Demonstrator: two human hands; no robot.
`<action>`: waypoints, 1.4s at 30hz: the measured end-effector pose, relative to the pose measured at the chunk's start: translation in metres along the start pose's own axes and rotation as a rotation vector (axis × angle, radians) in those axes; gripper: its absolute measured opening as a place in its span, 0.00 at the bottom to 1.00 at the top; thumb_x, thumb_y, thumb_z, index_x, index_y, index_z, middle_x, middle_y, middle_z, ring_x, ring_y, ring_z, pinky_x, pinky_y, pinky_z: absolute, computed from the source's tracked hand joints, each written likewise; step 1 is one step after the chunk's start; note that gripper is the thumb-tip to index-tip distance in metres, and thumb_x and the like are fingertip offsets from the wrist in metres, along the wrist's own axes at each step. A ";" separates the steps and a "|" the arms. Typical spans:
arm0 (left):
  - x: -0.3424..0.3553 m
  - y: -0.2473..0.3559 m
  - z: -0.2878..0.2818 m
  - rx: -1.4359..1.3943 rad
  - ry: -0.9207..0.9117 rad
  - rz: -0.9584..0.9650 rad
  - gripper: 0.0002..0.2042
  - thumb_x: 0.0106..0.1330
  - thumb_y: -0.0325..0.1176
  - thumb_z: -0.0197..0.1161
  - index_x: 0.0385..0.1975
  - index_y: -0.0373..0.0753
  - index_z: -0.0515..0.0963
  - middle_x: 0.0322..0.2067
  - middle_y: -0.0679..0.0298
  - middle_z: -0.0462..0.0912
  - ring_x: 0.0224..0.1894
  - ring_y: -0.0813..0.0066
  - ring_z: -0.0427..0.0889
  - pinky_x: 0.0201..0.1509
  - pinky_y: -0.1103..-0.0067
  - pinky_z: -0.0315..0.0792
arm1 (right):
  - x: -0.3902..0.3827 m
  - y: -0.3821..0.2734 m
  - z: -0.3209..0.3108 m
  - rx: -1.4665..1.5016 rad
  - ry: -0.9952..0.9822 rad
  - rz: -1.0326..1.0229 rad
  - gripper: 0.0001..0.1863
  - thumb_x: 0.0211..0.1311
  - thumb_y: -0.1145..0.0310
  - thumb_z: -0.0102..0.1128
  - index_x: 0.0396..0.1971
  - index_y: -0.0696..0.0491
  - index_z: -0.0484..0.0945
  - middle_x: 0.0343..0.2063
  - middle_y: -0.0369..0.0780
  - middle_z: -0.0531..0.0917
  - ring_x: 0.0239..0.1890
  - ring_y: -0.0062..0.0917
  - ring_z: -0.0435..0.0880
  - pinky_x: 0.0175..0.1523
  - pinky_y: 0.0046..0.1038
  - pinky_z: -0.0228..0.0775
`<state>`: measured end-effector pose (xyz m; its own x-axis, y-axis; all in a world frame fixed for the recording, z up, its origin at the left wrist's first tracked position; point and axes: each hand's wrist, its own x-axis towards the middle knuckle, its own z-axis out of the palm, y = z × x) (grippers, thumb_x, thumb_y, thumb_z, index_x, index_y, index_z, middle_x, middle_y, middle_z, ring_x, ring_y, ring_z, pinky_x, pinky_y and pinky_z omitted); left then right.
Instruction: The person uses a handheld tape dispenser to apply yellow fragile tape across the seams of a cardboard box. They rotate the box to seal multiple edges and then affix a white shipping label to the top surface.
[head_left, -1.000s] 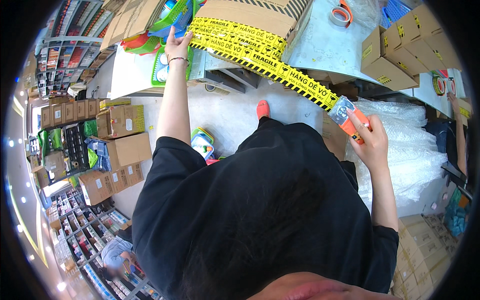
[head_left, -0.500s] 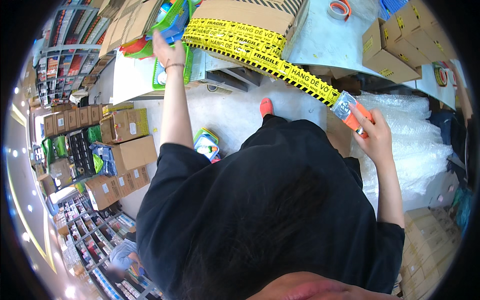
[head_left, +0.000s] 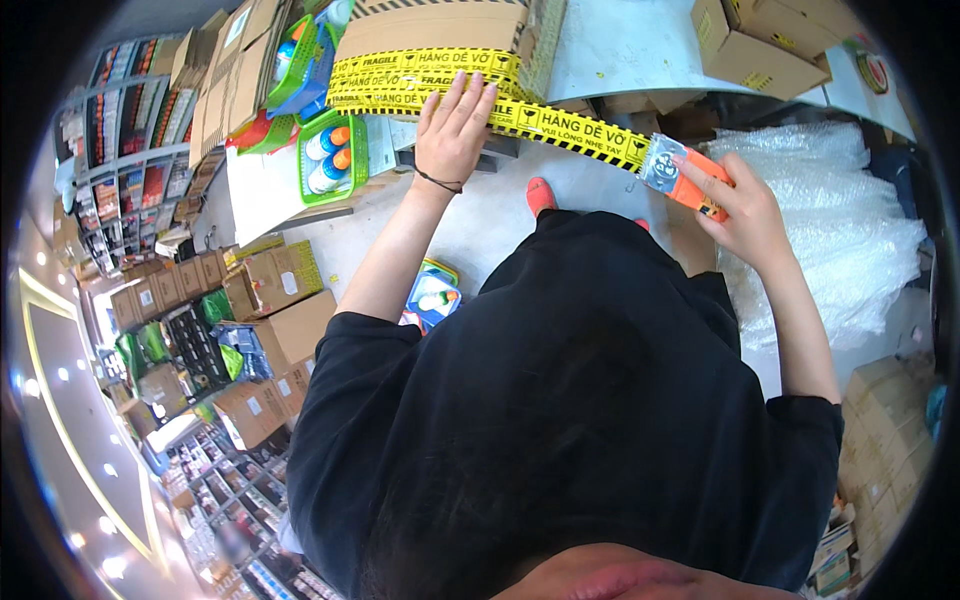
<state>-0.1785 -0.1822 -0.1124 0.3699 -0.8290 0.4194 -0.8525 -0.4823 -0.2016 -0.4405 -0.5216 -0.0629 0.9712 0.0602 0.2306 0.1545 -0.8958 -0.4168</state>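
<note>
A cardboard box (head_left: 430, 30) stands on the table, its near side covered with bands of yellow-and-black tape (head_left: 570, 130). My left hand (head_left: 457, 130) lies flat on the taped near side, fingers stretched out. From there the tape runs taut to an orange tape dispenser (head_left: 695, 186), which my right hand (head_left: 740, 205) grips off to the right, beyond the table's near edge. To the left of the box, a green basket (head_left: 306, 185) holds several white bottles (head_left: 325, 178) with orange and blue parts.
Flattened cardboard (head_left: 235, 75) leans at the left of the table (head_left: 620, 45). Open cartons (head_left: 755, 50) and a tape roll (head_left: 872, 72) sit at the right. Bubble wrap (head_left: 820, 230) is heaped beside my right arm. Another basket (head_left: 432, 300) stands on the floor by my left arm.
My left hand has moved right from the baskets onto the taped side of the box. My right hand still grips the dispenser, with tape stretched from the box.
</note>
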 end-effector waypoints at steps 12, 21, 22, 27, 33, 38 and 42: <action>0.017 -0.014 -0.035 -0.007 -0.310 0.128 0.26 0.67 0.30 0.61 0.66 0.59 0.75 0.71 0.57 0.69 0.74 0.57 0.67 0.72 0.57 0.59 | -0.052 0.082 0.161 0.163 -0.109 0.006 0.40 0.47 0.73 0.71 0.64 0.31 0.77 0.35 0.40 0.72 0.40 0.36 0.78 0.45 0.36 0.76; 0.033 -0.011 -0.055 -0.013 -0.502 0.185 0.25 0.65 0.31 0.66 0.62 0.63 0.79 0.71 0.46 0.65 0.74 0.46 0.64 0.71 0.54 0.61 | 0.026 0.075 0.366 0.522 0.170 -0.133 0.43 0.45 0.70 0.73 0.66 0.30 0.74 0.37 0.41 0.72 0.41 0.38 0.76 0.50 0.37 0.74; 0.034 -0.012 -0.055 -0.028 -0.477 0.197 0.26 0.64 0.31 0.66 0.62 0.63 0.79 0.71 0.45 0.65 0.74 0.46 0.64 0.71 0.54 0.61 | 0.033 0.073 0.374 0.528 0.168 -0.130 0.43 0.46 0.70 0.73 0.67 0.30 0.74 0.37 0.41 0.72 0.42 0.38 0.76 0.50 0.37 0.74; 0.049 0.004 -0.068 -0.011 -0.561 0.171 0.29 0.60 0.28 0.61 0.65 0.59 0.78 0.72 0.47 0.64 0.76 0.46 0.61 0.79 0.49 0.33 | 0.059 0.061 0.396 0.541 0.157 -0.104 0.43 0.48 0.70 0.71 0.68 0.28 0.73 0.39 0.41 0.73 0.44 0.37 0.76 0.53 0.36 0.73; 0.064 0.088 -0.045 0.194 -0.910 0.337 0.32 0.64 0.35 0.53 0.72 0.40 0.67 0.74 0.52 0.62 0.79 0.47 0.52 0.80 0.52 0.31 | 0.071 0.045 0.411 0.453 0.224 -0.063 0.42 0.51 0.69 0.70 0.69 0.28 0.71 0.47 0.42 0.76 0.51 0.40 0.76 0.62 0.41 0.70; 0.046 0.108 0.068 1.008 -1.163 0.796 0.33 0.75 0.42 0.45 0.78 0.36 0.51 0.79 0.56 0.48 0.82 0.55 0.39 0.80 0.51 0.26 | 0.060 0.038 0.415 0.403 0.260 -0.018 0.37 0.56 0.70 0.67 0.68 0.31 0.72 0.58 0.47 0.76 0.62 0.44 0.73 0.69 0.47 0.63; 0.031 0.106 0.094 0.949 -1.256 0.839 0.34 0.75 0.48 0.47 0.77 0.38 0.54 0.79 0.55 0.49 0.81 0.54 0.40 0.79 0.49 0.25 | 0.050 0.037 0.408 0.488 0.254 0.035 0.33 0.60 0.70 0.64 0.67 0.35 0.74 0.63 0.49 0.74 0.67 0.47 0.70 0.70 0.49 0.62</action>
<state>-0.2226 -0.2861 -0.2043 0.4096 -0.3920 -0.8237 -0.6260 0.5361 -0.5664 -0.3124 -0.3724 -0.4256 0.9121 -0.1285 0.3893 0.2478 -0.5836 -0.7733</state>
